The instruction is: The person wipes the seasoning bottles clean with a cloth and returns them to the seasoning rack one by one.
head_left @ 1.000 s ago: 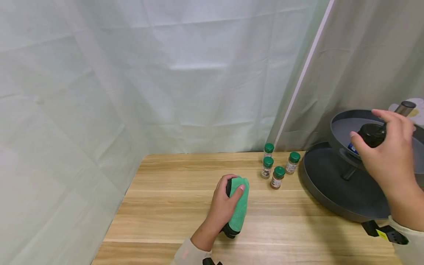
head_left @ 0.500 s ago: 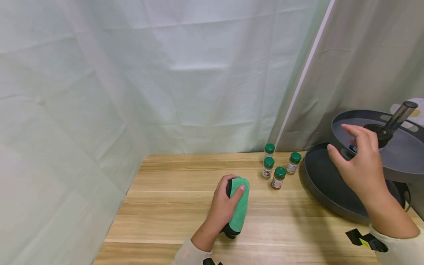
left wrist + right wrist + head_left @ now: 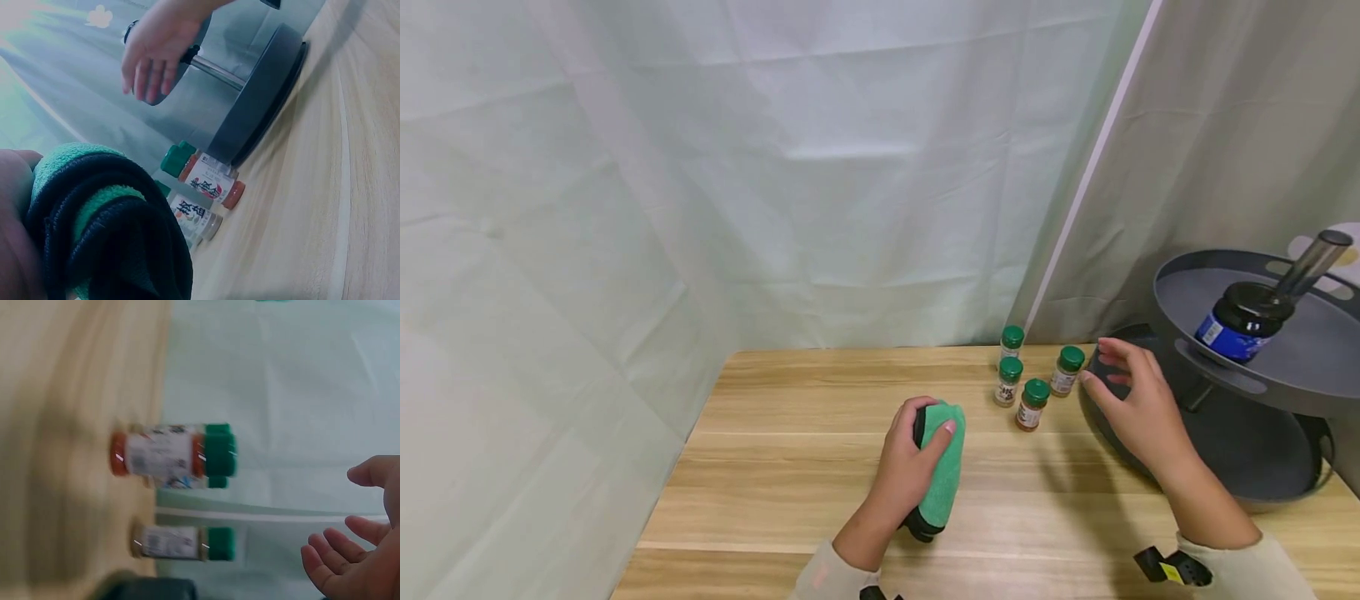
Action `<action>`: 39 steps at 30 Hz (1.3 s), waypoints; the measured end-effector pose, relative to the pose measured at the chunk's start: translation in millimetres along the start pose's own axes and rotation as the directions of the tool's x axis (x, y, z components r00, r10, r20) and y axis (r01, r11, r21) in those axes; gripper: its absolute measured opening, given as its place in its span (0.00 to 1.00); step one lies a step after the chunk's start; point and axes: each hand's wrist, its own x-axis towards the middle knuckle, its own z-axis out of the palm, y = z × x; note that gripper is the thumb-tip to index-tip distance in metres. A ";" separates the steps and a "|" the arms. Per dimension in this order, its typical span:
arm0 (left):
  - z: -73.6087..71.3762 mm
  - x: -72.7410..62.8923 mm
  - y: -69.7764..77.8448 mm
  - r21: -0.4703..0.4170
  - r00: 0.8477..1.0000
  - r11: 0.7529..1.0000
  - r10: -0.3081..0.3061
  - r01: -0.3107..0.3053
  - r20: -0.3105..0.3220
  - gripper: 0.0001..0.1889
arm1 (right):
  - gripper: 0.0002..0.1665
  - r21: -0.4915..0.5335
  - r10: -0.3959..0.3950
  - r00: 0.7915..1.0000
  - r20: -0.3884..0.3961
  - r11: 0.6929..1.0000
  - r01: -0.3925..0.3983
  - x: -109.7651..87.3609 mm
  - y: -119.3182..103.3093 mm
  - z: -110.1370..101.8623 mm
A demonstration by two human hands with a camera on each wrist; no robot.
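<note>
Right hand raised, thumb and fingers apart, holding nothing; nearest spice jar lies leftward and below, upright, nearer this hand than the left. Left hand grips folded green cloth on table, long axis pointing away from the person.

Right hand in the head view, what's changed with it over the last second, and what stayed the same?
The right hand moved left and lower in the view, away from the dark jar on the upper tray, toward the green-capped bottles; it holds nothing. The left hand still grips the green cloth; jar and bottles stayed put.
</note>
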 end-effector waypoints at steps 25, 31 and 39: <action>-0.7 0.2 0.1 0.006 1.000 1.000 0.005 -0.005 0.012 0.20 | 0.33 0.110 0.196 0.939 0.284 0.966 -0.235 -10.3 35.3 86.3; 0.7 -0.6 0.1 -0.020 1.000 1.000 0.010 -0.009 0.028 0.21 | 0.30 0.124 0.229 0.926 0.300 0.953 -0.276 -9.8 38.5 87.5; 1.3 -0.6 -0.6 -0.031 1.000 0.999 0.010 -0.009 0.020 0.20 | 0.29 0.142 0.238 0.930 0.281 0.948 -0.285 -9.8 37.5 85.5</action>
